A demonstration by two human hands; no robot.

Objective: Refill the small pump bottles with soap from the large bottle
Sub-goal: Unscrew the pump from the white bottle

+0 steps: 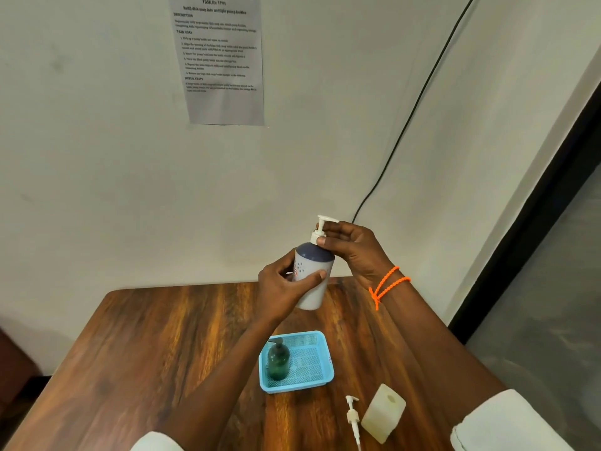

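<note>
My left hand (286,288) grips the body of a white pump bottle (313,281) with a dark blue shoulder, held up above the far edge of the table. My right hand (351,252) pinches the collar of its white pump head (322,227). A dark green pump bottle (278,359) stands in the left part of a light blue basket (320,340). Near the table's front lies a loose white pump (353,418) with its tube. Beside it stands a squarish pale translucent bottle (383,413) with an open neck.
The wooden table (146,353) runs to a white wall. A printed task sheet (224,60) hangs on the wall and a black cable (406,125) runs down it. A dark frame (536,206) stands at the right.
</note>
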